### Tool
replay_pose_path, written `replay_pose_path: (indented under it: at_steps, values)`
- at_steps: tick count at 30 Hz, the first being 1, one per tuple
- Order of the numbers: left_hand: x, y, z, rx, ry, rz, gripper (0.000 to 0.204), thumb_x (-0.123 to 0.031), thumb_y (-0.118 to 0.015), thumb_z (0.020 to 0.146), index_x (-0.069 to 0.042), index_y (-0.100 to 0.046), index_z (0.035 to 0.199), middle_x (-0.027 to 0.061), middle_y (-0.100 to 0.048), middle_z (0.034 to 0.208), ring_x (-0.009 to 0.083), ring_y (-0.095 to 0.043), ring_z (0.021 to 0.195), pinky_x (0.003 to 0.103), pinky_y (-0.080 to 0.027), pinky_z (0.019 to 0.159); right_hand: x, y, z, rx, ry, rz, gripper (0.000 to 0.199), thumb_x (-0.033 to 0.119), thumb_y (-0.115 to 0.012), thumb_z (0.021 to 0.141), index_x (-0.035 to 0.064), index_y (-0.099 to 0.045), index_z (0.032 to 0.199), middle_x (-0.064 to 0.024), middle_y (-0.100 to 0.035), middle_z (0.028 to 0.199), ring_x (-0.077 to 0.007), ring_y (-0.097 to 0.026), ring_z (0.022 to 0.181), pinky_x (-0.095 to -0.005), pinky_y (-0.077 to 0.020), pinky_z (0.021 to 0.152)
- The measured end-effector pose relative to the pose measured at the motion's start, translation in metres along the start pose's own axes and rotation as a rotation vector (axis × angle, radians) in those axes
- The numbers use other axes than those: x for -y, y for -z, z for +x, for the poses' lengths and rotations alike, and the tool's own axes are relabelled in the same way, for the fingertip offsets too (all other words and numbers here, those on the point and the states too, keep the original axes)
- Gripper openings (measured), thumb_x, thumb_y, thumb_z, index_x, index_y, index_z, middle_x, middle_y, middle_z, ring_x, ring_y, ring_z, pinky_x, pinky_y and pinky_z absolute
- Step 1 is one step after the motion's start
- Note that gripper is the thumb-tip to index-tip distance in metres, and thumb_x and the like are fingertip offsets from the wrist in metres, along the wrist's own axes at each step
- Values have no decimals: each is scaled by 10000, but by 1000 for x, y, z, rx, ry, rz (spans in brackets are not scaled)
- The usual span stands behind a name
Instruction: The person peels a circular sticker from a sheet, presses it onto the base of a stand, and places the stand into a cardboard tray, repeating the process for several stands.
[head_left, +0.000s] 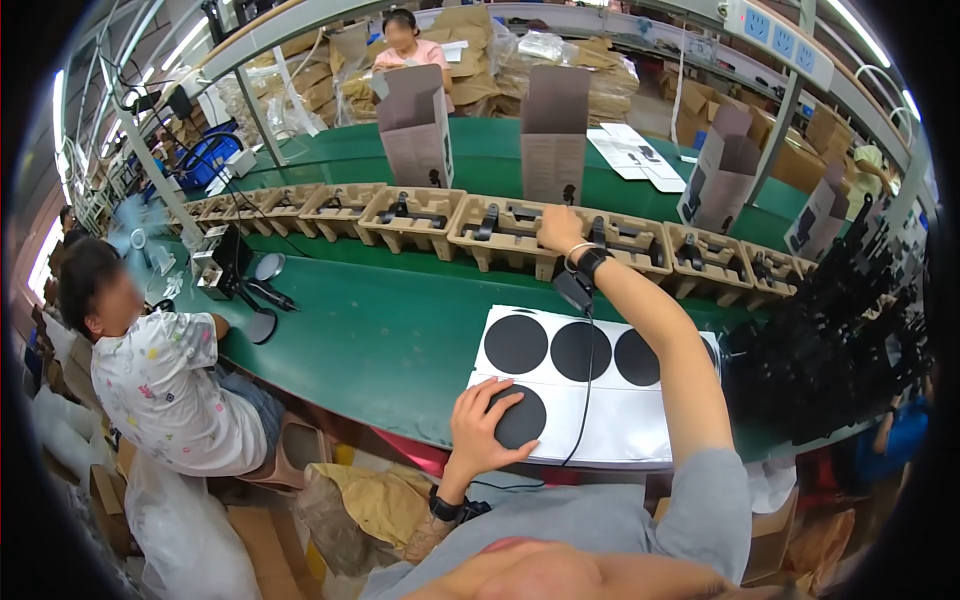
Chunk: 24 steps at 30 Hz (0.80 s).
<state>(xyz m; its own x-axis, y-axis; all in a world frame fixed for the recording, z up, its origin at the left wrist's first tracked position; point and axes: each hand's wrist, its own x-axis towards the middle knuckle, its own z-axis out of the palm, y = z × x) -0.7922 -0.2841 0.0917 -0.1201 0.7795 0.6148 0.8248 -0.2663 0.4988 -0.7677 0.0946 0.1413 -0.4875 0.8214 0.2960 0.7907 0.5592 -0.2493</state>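
My left hand [482, 428] curves its thumb and fingers around the edge of a black round pad [520, 417], which lies at the near left part of a white sheet [610, 425]. More black round pads [580, 350] sit in a row across the sheet's far half. My right hand [560, 230] reaches forward over a brown moulded tray [497, 252] that holds black parts [487, 222]. Its fingers are curled down at the tray's middle, and whatever is under them is hidden. A black module [574, 292] with a cable hangs at my right wrist.
Similar trays [408, 222] form a row along the green table [370, 340]. Behind them stand open cartons [553, 150] and a flat printed card [637, 157]. A co-worker [175, 370] sits at left beside a round mirror-like disc [270, 266]; another person [408, 45] is beyond the table.
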Motion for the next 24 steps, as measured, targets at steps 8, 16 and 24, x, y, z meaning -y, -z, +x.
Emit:
replay_pose_path:
  at_steps: [8, 16, 24]
  values:
    - [-1, -7, 5, -22, 4, 18, 562, -404, -784, 571, -102, -686, 1035, 77, -619, 1205, 310, -543, 1175, 440, -403, 973, 0, 17, 20, 59, -5, -106, 184, 69, -633, 738, -30, -722, 864, -264, -689, 910, -430, -674, 911, -499, -548, 767]
    - [0, -8, 4, -7, -12, -5, 565, -415, -789, 599, -111, -671, 1061, 84, -601, 1222, 310, -535, 1183, 452, -405, 970, -19, 9, 33, 273, -45, -245, 261, 47, -710, 725, 12, -723, 983, -214, -687, 1058, -396, -657, 1006, -625, -482, 792]
    - [-6, -3, -2, -9, 1, -2, 568, -396, -786, 570, -108, -677, 1046, 79, -610, 1213, 319, -537, 1173, 453, -407, 956, -29, 32, 31, 401, 172, -285, 438, 136, -903, 534, -95, -690, 839, -277, -676, 896, -387, -679, 864, -393, -563, 758]
